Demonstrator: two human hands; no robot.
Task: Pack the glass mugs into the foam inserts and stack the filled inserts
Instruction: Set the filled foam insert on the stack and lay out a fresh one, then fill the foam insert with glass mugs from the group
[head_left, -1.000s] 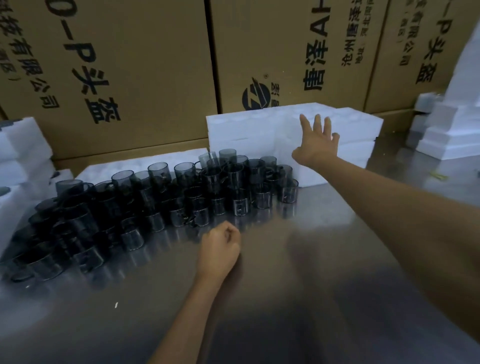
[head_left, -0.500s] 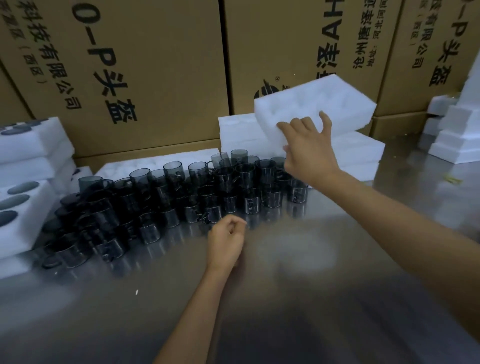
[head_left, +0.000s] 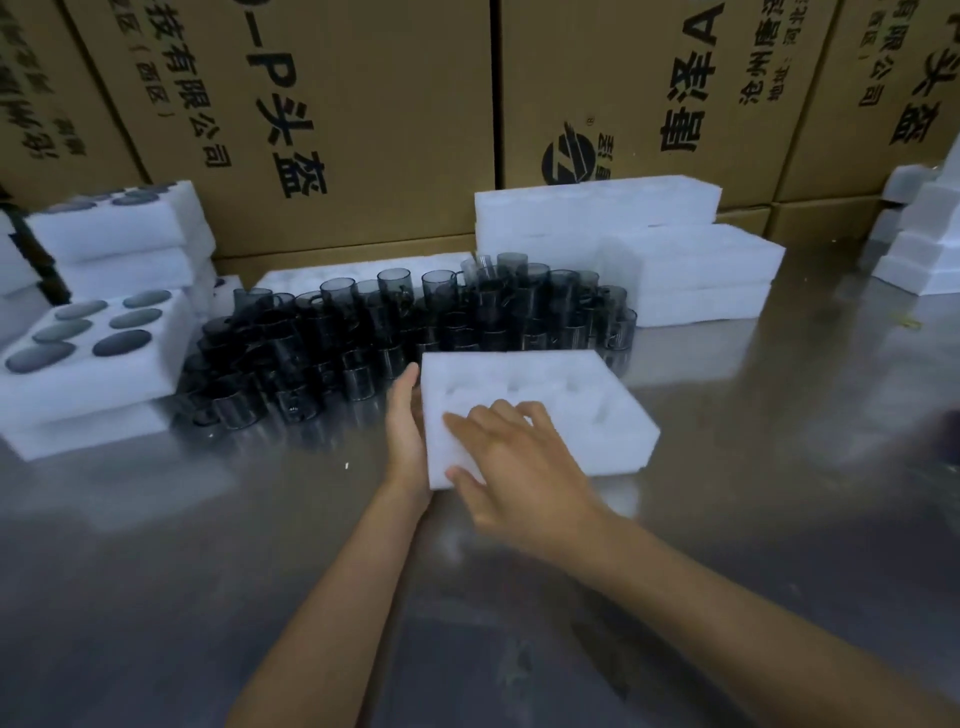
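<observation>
An empty white foam insert (head_left: 561, 415) with round pockets lies on the steel table just in front of a dense cluster of dark glass mugs (head_left: 415, 332). My right hand (head_left: 514, 462) holds the insert's near left corner, fingers on top and thumb at the near edge. Straight fingers of my left hand (head_left: 408, 431) lie flat against its left side. At the left stands a filled insert (head_left: 130, 374) showing several mug bottoms, on top of another foam piece.
More filled inserts (head_left: 124, 228) are stacked at the back left. Empty inserts (head_left: 691, 270) are piled behind the mugs at the back right, and more foam (head_left: 924, 244) sits at the far right. Cardboard boxes (head_left: 363, 104) wall off the table's back.
My right hand lifted an empty insert off the back pile and brought it down to the table in front of the mugs. My left hand uncurled and moved against its left side.
</observation>
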